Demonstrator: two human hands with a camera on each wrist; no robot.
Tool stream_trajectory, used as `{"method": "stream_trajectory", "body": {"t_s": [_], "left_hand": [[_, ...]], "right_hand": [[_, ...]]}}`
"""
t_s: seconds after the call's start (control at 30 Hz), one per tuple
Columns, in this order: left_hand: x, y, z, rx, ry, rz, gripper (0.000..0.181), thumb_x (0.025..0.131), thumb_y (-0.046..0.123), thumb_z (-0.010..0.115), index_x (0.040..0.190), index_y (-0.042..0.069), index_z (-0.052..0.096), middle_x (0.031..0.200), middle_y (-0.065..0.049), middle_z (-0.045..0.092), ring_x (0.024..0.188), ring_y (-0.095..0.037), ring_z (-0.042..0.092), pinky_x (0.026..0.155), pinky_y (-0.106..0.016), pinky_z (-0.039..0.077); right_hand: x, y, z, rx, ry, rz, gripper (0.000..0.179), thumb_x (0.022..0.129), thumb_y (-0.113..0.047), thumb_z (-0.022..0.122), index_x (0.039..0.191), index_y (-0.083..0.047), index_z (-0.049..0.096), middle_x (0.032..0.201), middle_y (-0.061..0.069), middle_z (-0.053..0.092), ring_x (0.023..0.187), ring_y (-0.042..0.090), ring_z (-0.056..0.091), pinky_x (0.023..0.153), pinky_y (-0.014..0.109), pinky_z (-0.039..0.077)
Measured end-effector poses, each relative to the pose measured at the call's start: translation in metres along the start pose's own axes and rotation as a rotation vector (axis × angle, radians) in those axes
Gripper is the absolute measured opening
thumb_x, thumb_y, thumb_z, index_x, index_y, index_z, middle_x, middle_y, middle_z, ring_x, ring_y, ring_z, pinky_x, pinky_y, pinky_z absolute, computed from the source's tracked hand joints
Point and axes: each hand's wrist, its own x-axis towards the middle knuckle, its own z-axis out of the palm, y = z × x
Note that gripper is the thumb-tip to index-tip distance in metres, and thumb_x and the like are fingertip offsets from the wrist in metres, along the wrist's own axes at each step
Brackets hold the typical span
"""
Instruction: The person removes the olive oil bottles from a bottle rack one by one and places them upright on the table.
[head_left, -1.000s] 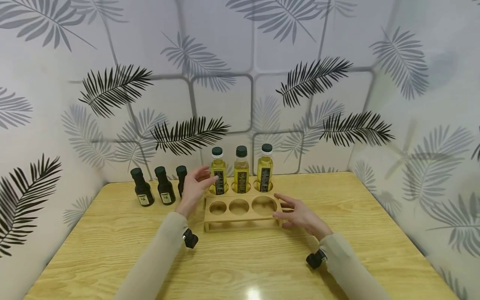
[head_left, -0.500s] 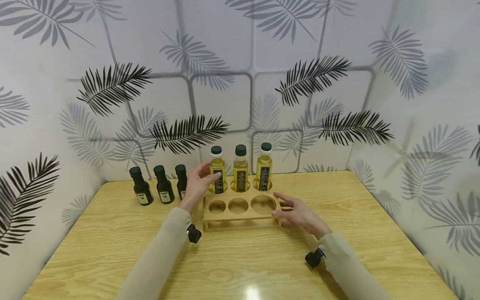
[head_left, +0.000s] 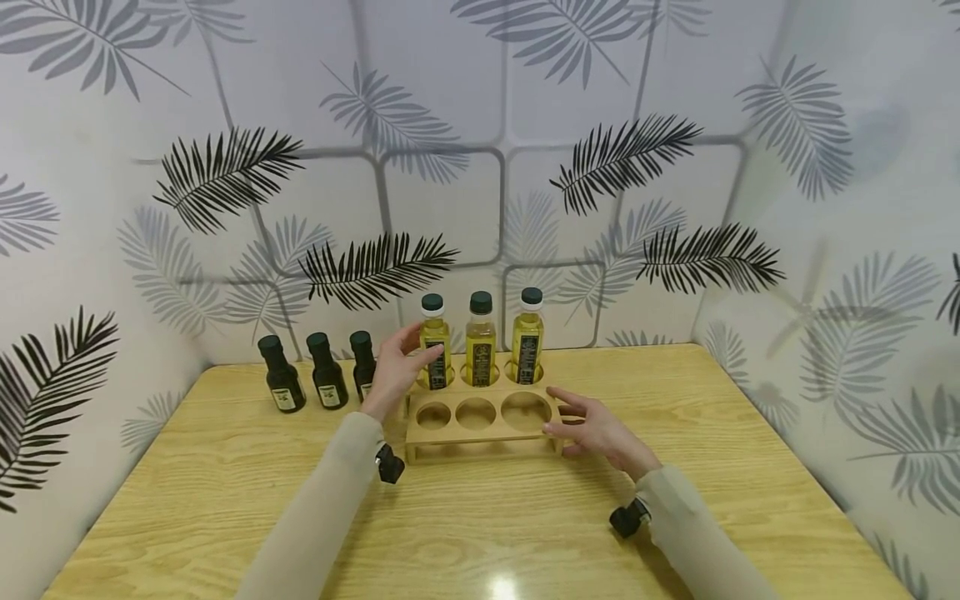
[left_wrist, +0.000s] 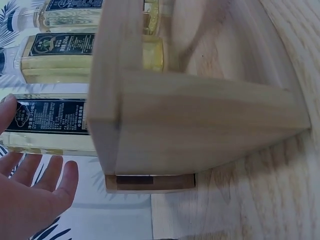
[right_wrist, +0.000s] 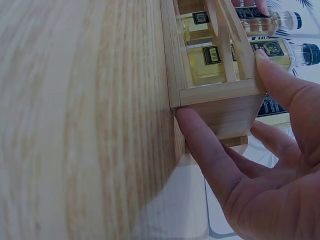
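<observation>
A two-tier wooden bottle rack [head_left: 477,434] stands on the table, three oil bottles with green caps upright in its back row. My left hand [head_left: 395,367] is around the leftmost oil bottle [head_left: 436,354], thumb across its front and fingers on its left side; the left wrist view shows thumb and fingertips at the bottle's edges. Beside it stand the middle oil bottle [head_left: 481,350] and the right oil bottle [head_left: 528,346]. My right hand [head_left: 603,433] grips the rack's right end, thumb [right_wrist: 270,67] on the upper edge and a finger [right_wrist: 200,135] at the bottom corner.
Three dark bottles with green caps stand left of the rack: one far left [head_left: 285,383], one in the middle [head_left: 327,379], one partly behind my left hand [head_left: 364,367]. Several round holes in the rack's front row hold nothing. A patterned wall rises behind the table [head_left: 480,517].
My left hand has shifted slightly right, its thumb now over the front of the leftmost oil bottle. The right hand stays at the rack's end.
</observation>
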Motion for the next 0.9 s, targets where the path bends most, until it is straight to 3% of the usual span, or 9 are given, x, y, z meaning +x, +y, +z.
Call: {"method": "stream_trajectory", "body": {"t_s": [0.17, 0.4, 0.9], "left_hand": [[0.0003, 0.0007, -0.0006, 0.019, -0.017, 0.006, 0.070, 0.093, 0.034, 0.069, 0.153, 0.019, 0.035, 0.156, -0.008, 0.035, 0.144, -0.031, 0.033, 0.111, -0.053, 0.037], [0.0021, -0.0026, -0.0027, 0.012, -0.035, -0.001, 0.070, 0.094, 0.033, 0.068, 0.153, 0.022, 0.034, 0.157, -0.009, 0.034, 0.143, -0.033, 0.034, 0.111, -0.054, 0.037], [-0.0013, -0.0083, -0.0074, 0.009, -0.021, 0.052, 0.069, 0.093, 0.030, 0.070, 0.152, 0.017, 0.038, 0.152, -0.008, 0.041, 0.139, -0.031, 0.040, 0.109, -0.054, 0.039]], "right_hand": [[-0.0005, -0.0003, -0.0004, 0.004, -0.012, 0.005, 0.075, 0.091, -0.026, 0.072, 0.155, -0.025, 0.032, 0.153, 0.029, 0.030, 0.128, 0.038, 0.052, 0.084, 0.042, 0.058], [-0.0028, -0.0022, -0.0009, -0.016, -0.061, -0.031, 0.068, 0.093, -0.029, 0.069, 0.153, -0.022, 0.038, 0.157, 0.027, 0.024, 0.142, 0.045, 0.030, 0.085, 0.042, 0.058], [-0.0031, -0.0021, -0.0007, 0.004, -0.032, -0.014, 0.063, 0.091, -0.026, 0.072, 0.147, -0.016, 0.046, 0.154, 0.027, 0.029, 0.139, 0.045, 0.035, 0.082, 0.042, 0.059]]}}
